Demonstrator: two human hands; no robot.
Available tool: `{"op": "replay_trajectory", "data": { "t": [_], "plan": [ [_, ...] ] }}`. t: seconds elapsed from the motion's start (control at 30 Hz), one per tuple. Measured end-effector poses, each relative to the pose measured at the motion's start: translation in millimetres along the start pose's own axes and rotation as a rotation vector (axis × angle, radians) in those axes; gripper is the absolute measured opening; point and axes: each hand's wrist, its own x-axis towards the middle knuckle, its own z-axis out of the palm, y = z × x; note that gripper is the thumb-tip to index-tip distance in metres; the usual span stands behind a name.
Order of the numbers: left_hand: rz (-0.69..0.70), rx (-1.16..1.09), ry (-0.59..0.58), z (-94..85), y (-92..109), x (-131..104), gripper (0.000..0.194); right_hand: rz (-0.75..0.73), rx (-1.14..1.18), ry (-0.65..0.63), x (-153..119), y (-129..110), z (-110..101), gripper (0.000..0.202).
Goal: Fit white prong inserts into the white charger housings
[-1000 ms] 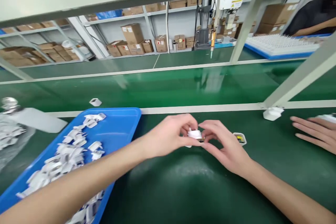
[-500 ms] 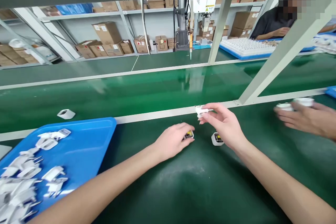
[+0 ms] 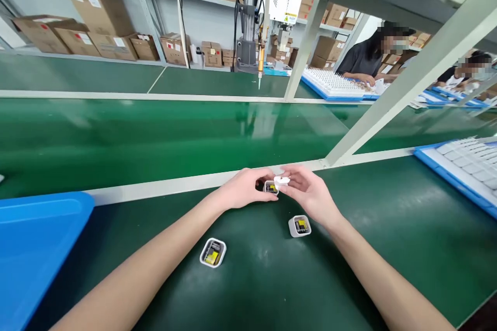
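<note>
My left hand (image 3: 245,189) grips an open-topped white charger housing (image 3: 266,189), with black and yellow parts showing inside it. In my right hand (image 3: 308,191), a small white plug cover (image 3: 281,181) is pinched between thumb and fingers, right at the housing's opening. Whether the two pieces touch I cannot tell. A second housing (image 3: 300,226) sits below my right hand on the dark green bench, its yellow part facing up. Nearer to me, beside my left forearm, lies another open housing (image 3: 213,253).
At left is a blue tray (image 3: 42,248). Another blue-edged tray (image 3: 462,178) with rows of white pieces lies at right. A slanted metal post (image 3: 388,114) rises beyond my right hand. Across the green belt (image 3: 155,134) hangs a dispensing nozzle (image 3: 260,70); co-workers sit at far right.
The view has swung right. My hands have come together, bringing the plug cover to the housing. A co-worker's hand with white pieces has left the view, and the housing by my forearm now shows.
</note>
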Motion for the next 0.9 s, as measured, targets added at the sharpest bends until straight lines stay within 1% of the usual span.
{"op": "replay_trajectory", "data": {
  "t": [0.07, 0.13, 0.27, 0.4, 0.53, 0.6, 0.77, 0.9],
  "plan": [
    [0.013, -0.034, 0.0, -0.3, -7, 2, 0.031, -0.025, -0.083, 0.008, 1, 5, -2, 0.017],
    [0.025, 0.016, 0.026, 1.6, -12, 4, 0.028, -0.046, -0.195, 0.026, 2, 8, -3, 0.01],
    [0.042, 0.152, 0.08, 6.7, -14, 5, 0.024, -0.051, -0.334, 0.033, 1, 9, -1, 0.009],
    [0.046, 0.143, 0.088, 8.6, -14, 6, 0.028, -0.097, -0.417, 0.061, 0, 7, 4, 0.01],
    [0.044, 0.117, 0.088, 10.0, -17, 6, 0.029, -0.122, -0.523, 0.018, 1, 6, 7, 0.011],
    [0.057, 0.114, 0.093, 10.8, -19, 7, 0.032, -0.126, -0.536, 0.018, 1, 6, 6, 0.011],
    [0.063, 0.124, 0.09, 11.5, -20, 7, 0.036, -0.125, -0.469, 0.06, 1, 11, 6, 0.009],
    [0.069, 0.122, 0.089, 10.7, -18, 7, 0.038, -0.119, -0.51, 0.057, 0, 10, 7, 0.007]
  ]
}}
